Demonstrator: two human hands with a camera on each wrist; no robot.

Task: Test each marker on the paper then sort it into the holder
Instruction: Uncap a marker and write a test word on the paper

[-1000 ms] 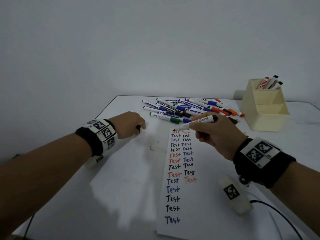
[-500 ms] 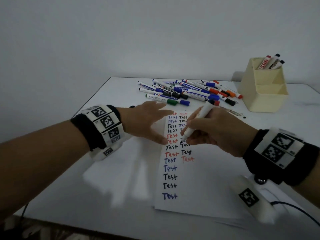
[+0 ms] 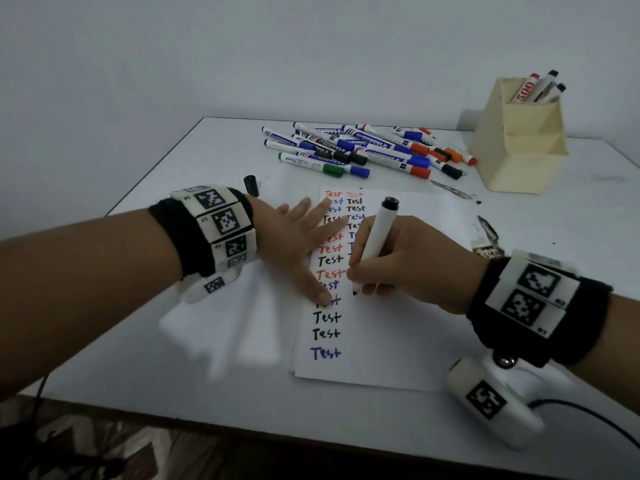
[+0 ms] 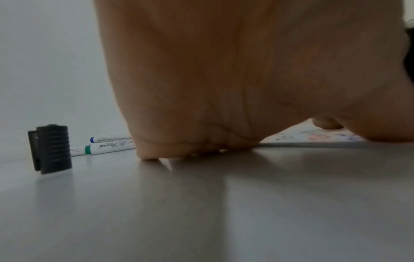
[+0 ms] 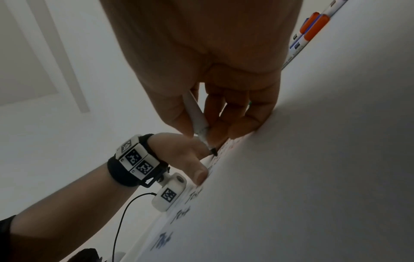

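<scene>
My right hand (image 3: pixel 391 268) grips an uncapped white marker (image 3: pixel 375 239) in a writing hold, its black tip (image 3: pixel 355 292) touching the paper (image 3: pixel 398 334) beside the columns of "Test" words. In the right wrist view the same marker (image 5: pixel 196 115) points its tip (image 5: pixel 213 152) at the sheet. My left hand (image 3: pixel 304 237) lies flat with fingers spread on the paper's left side, pinning it. The marker's black cap (image 3: pixel 251 185) stands on the table beyond my left wrist, also seen as a cap (image 4: pixel 52 148) in the left wrist view. A pile of capped markers (image 3: pixel 363 150) lies behind the paper. The cream holder (image 3: pixel 519 150) stands at the back right.
The holder's rear compartment holds three markers (image 3: pixel 540 86). A green-ended marker (image 4: pixel 107 147) lies past the cap. Dark ink smudges (image 3: pixel 488 233) mark the table right of the paper. The white table's front edge (image 3: pixel 311 431) runs close below the sheet, and a cable (image 3: pixel 588 417) trails at right.
My left hand let go of the cap, opened and moved right onto the paper. My right hand swung the marker from level to upright and brought its tip down onto the sheet.
</scene>
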